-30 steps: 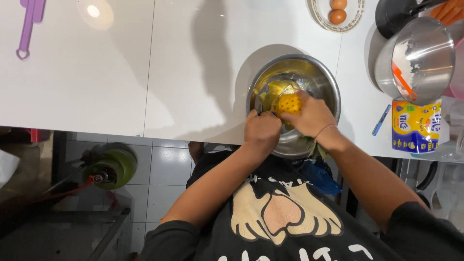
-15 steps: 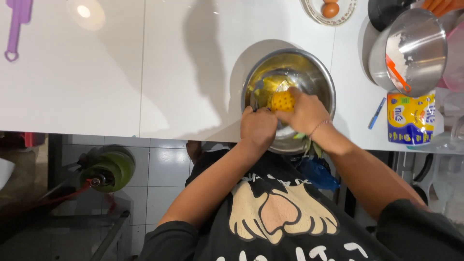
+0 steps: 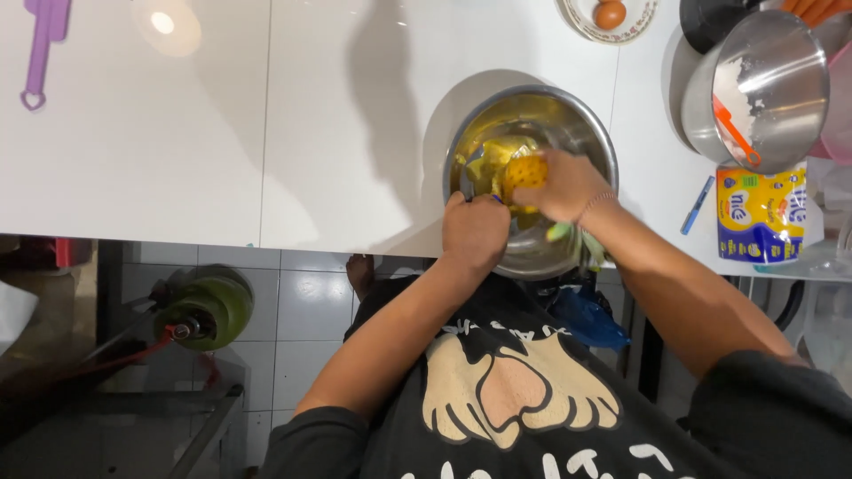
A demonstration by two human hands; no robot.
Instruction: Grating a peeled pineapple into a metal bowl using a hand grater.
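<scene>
At the far left of the white counter [image 3: 177, 160] lies a purple utensil [image 3: 40, 49] with a loop at its lower end, and near it a lamp's reflection glares off the surface. Below the counter's edge, on the tiled floor, sits a green gas cylinder [image 3: 209, 306] with a red hose.

Further right, at the counter's near edge, stands a steel mixing bowl [image 3: 568, 115] with yellow pieces inside. The left hand [image 3: 475, 232] is curled over the bowl's near rim, fingers folded down; what, if anything, it pinches is hidden. Just to its right, touching it or nearly so, the right hand [image 3: 568, 184] is closed around a yellow spongy lump [image 3: 524, 171], which sits inside the bowl above the left hand's knuckles and against the right hand's fingertips. A thin bracelet circles the right wrist.

Beyond the bowl, at the top edge, a patterned plate [image 3: 581, 19] carries a brown egg [image 3: 609, 13]. To the right, a larger steel bowl [image 3: 781, 62] holds white powder and an orange scoop [image 3: 735, 133]. Below it lie a blue pen [image 3: 698, 205] and a yellow and blue packet [image 3: 763, 217].
</scene>
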